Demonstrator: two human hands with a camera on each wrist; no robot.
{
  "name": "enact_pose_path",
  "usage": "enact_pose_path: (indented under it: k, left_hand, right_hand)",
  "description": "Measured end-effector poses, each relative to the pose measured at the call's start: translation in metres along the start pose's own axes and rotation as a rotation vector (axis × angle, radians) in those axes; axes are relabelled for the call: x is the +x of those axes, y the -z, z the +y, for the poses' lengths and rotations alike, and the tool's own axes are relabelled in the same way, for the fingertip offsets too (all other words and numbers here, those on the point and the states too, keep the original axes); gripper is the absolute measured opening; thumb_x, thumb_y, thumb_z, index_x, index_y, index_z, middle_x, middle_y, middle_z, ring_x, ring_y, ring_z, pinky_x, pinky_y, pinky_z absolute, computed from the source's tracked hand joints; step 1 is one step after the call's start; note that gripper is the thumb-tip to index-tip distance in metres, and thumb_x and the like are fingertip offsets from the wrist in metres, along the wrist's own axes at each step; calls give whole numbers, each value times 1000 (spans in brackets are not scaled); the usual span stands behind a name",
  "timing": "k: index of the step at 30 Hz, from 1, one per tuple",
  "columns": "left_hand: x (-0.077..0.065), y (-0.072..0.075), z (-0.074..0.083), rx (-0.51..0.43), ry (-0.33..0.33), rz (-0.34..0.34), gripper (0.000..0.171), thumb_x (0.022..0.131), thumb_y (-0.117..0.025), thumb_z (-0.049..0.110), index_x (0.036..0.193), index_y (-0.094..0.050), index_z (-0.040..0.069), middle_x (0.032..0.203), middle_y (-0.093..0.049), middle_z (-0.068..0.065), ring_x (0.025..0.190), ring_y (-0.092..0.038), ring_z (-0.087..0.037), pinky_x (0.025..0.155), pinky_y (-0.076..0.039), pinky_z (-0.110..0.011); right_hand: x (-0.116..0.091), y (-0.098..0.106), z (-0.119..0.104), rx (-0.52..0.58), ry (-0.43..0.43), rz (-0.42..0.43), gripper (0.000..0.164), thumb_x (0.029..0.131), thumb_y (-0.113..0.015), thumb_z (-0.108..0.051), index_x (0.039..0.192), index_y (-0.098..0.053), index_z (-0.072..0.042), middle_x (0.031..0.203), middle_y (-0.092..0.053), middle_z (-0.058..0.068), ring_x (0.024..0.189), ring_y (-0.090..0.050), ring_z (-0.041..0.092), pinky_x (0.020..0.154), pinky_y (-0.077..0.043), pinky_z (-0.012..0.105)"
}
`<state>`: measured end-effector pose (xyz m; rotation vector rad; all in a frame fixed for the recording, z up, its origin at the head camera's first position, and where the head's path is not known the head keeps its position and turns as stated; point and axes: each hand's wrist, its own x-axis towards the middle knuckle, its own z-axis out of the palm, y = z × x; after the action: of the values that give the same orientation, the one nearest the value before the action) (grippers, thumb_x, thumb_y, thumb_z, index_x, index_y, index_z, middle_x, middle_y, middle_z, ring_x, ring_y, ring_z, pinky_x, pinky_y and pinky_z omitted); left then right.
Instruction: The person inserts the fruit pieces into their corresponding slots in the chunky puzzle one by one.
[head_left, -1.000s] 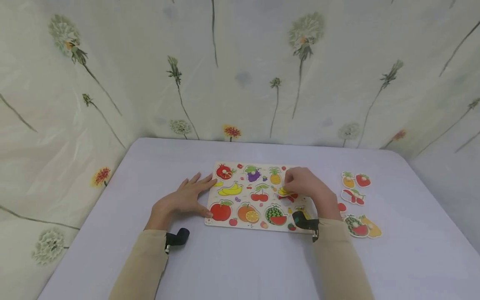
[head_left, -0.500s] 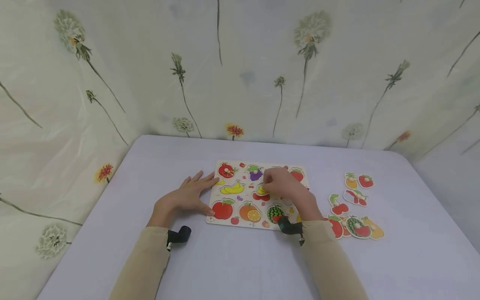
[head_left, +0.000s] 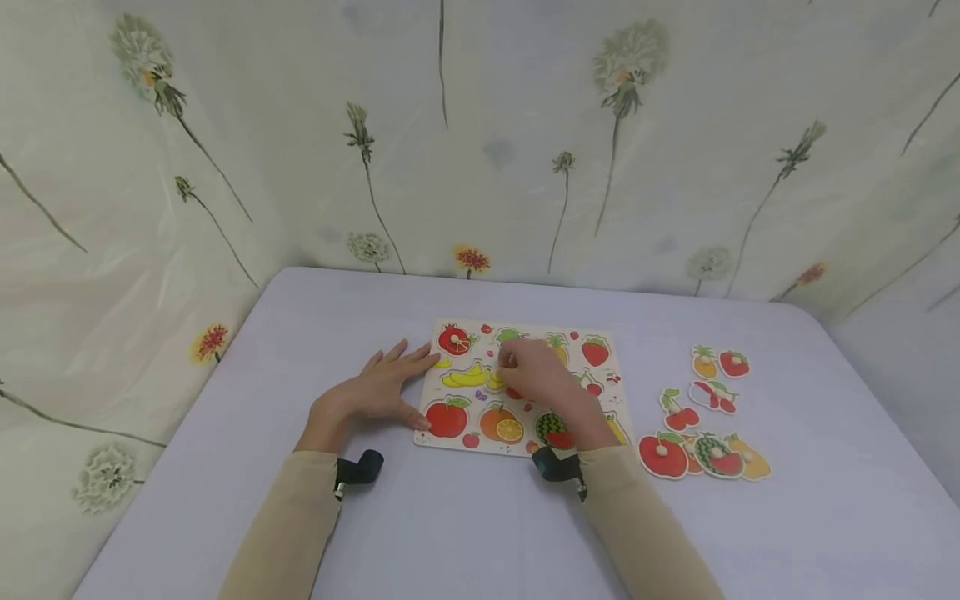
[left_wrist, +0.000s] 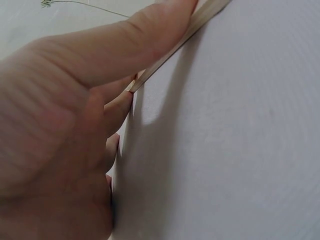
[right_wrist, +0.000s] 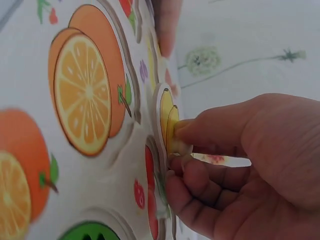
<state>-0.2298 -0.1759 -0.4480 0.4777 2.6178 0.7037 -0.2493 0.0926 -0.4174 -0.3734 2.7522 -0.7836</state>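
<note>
A fruit puzzle board (head_left: pixel 442 446) lies on the table. My left hand (head_left: pixel 367 393) rests at its left edge with fingers spread and straight; thumb and fingertips touch the board. My right hand (head_left: pixel 542 377) pinches a banana puzzle piece (right_wrist: pixel 168 112) by its small knob. In the right wrist view the piece stands tilted close over the board. The board's printed banana shape (head_left: pixel 467 377) is just left of the piece. A knobbed pomegranate piece (head_left: pixel 453 340) sits in the top left place. The right hand partly covers the grapes and cherries.
Right of the board lie loose knobbed pieces: a pineapple (head_left: pixel 704 362), a strawberry (head_left: pixel 734 363), a red and green piece (head_left: pixel 714 397), cherries (head_left: pixel 678 412). Nearer, an apple (head_left: pixel 663 456), a watermelon (head_left: pixel 718 456) and a pear (head_left: pixel 756 463) partly overlap. A flowered curtain (head_left: pixel 495 208) hangs behind.
My right hand has carried the banana piece leftward across the board, from its right part to beside the printed bananas. The left hand has kept its place on the board's edge.
</note>
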Motion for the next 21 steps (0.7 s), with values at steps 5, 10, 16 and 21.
enact_pose_path:
  k: [5,10,16,21]
  left_hand:
    - [1,1,0,-12,-1,-5,108,68,-85,52,157,-27,35,169,-13,8,157,6,-26,127,4,-55]
    - [0,2,0,-5,-7,-6,108,69,-84,53,157,-26,35,169,-13,8,157,5,-27,127,4,-55]
    - [-1,3,2,-9,-12,-4,107,69,-84,52,157,-26,35,169,-13,7,157,5,-28,126,4,-56]
    - [-2,3,2,-3,-13,-7,106,70,-84,52,157,-27,34,169,-13,7,157,5,-28,126,3,-56]
  right_hand:
    - [4,-9,-7,-3,-9,-2,7,95,-66,-24,95,-66,-17,95,-64,3,74,-59,20,56,-49,25]
    - [5,-14,-16,-11,17,18,6,95,-65,-23,94,-66,-17,99,-63,2,88,-56,20,65,-50,26]
    - [1,-15,-23,-31,20,10,12,94,-64,-15,105,-69,-17,104,-64,2,101,-52,22,84,-52,34]
    - [3,-19,-24,1,-6,-12,19,93,-65,-11,111,-69,-16,110,-64,2,100,-53,20,79,-53,30]
